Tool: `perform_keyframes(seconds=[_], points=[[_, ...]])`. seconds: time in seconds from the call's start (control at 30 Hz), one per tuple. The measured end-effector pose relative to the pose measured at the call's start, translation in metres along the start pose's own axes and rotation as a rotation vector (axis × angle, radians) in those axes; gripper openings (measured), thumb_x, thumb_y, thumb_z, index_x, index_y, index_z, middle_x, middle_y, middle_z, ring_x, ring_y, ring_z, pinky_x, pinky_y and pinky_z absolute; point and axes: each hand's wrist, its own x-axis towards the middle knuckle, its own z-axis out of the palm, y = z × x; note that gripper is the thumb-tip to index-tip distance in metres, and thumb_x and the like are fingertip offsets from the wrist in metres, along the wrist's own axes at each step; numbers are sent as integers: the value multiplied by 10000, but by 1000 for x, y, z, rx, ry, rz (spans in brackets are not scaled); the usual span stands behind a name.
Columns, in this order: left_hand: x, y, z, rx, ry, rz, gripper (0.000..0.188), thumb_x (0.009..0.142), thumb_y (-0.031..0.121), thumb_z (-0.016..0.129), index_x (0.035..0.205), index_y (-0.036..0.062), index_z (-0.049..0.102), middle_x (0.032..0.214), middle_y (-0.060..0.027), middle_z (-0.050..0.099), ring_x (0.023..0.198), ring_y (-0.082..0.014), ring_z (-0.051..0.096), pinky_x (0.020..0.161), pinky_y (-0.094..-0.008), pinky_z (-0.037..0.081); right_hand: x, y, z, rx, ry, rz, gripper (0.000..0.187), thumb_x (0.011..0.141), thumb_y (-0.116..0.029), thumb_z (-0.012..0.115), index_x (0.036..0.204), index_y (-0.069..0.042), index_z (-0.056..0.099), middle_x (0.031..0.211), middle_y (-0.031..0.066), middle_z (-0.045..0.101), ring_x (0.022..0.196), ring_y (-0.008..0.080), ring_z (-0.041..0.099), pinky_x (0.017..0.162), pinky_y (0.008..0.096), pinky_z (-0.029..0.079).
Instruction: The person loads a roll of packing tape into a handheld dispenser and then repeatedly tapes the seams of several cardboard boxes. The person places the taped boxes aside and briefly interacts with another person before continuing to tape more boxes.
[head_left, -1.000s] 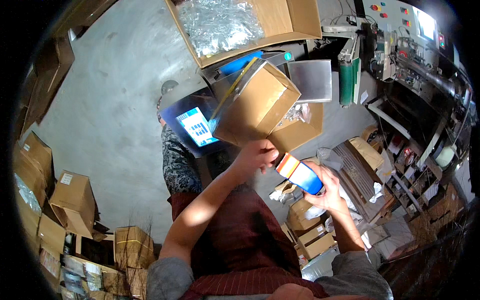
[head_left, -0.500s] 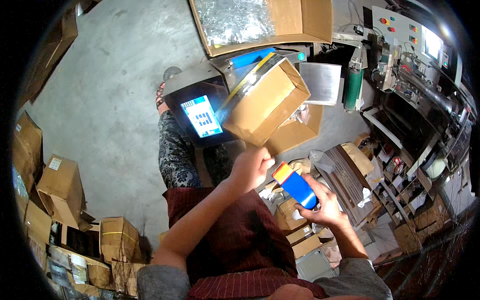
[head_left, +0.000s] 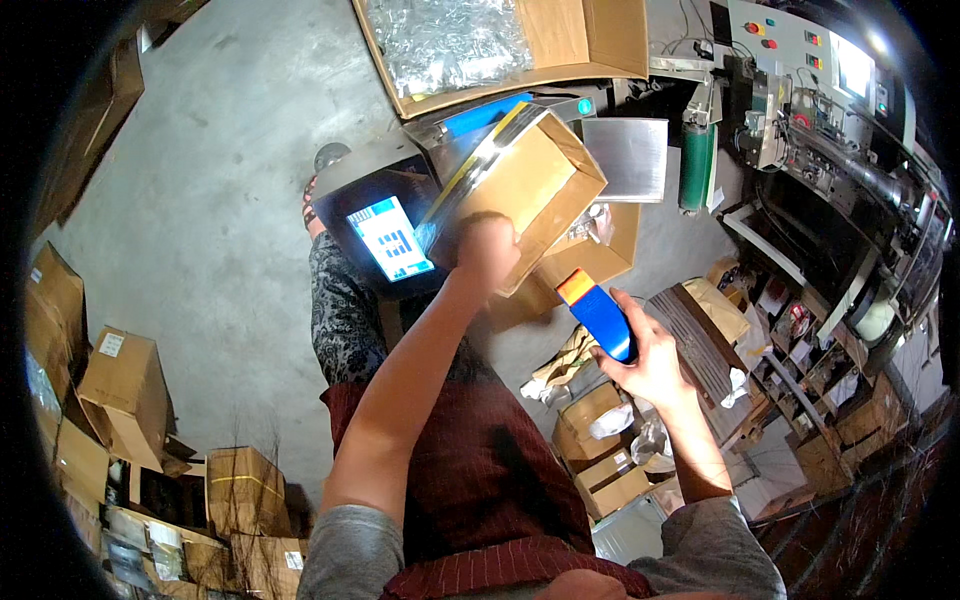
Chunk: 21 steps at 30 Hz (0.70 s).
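Observation:
My left hand (head_left: 490,252) reaches over the open cardboard box (head_left: 545,165), which sits tilted on the machine. Its fingers are curled and a little blurred, and whatever they hold, if anything, is hidden. My right hand (head_left: 648,360) grips a flat blue packet with an orange end (head_left: 604,322), thumb on one side and fingers on the other. The packet's orange end points up toward the box, apart from it. Left of the box is the black machine's lit screen (head_left: 390,240).
A large carton (head_left: 615,55) of clear plastic bags stands beyond the machine. A second open carton (head_left: 620,245) is under the tilted box. Machinery with a control panel (head_left: 790,45) lines the right. Cardboard boxes (head_left: 125,390) are stacked at the left. A metal plate (head_left: 625,160) juts out.
My left hand has moved up and away from me, from below the box to over it. My right hand has risen slightly, still holding the blue packet, which has turned more upright.

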Motion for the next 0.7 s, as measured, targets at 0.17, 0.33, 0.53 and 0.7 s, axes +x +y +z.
perform_keyframes(seconds=[0.17, 0.33, 0.53, 0.7], points=[[4, -3, 10, 59, -3, -25, 190, 817, 165, 692, 714, 4, 688, 752, -248, 656, 719, -423, 662, 677, -494, 530, 9, 2, 6, -19, -35, 43, 795, 727, -237, 781, 1430, -45, 463, 1084, 247, 681, 953, 407, 697, 838, 425, 569], [7, -6, 19, 101, -28, -43, 166, 809, 151, 694, 719, 12, 694, 734, -232, 660, 709, -402, 674, 667, -479, 539, 12, -1, 5, 18, -50, 97, 811, 734, -262, 778, 1447, -61, 450, 1112, 250, 677, 996, 405, 692, 858, 424, 565], [9, -5, 44, 221, -91, -43, 205, 835, 219, 725, 730, 43, 720, 725, -195, 684, 694, -372, 691, 662, -446, 552, 9, 7, 7, -6, -68, 134, 852, 737, -278, 781, 1465, -31, 413, 1156, 259, 668, 1005, 405, 686, 872, 429, 560], [21, -30, 93, 410, -209, -3, 198, 809, 255, 733, 786, 58, 736, 774, -167, 703, 714, -337, 700, 679, -446, 550, 13, -1, 2, 49, -114, 205, 957, 745, -292, 783, 1519, -30, 285, 988, 218, 708, 856, 401, 705, 782, 443, 568]])
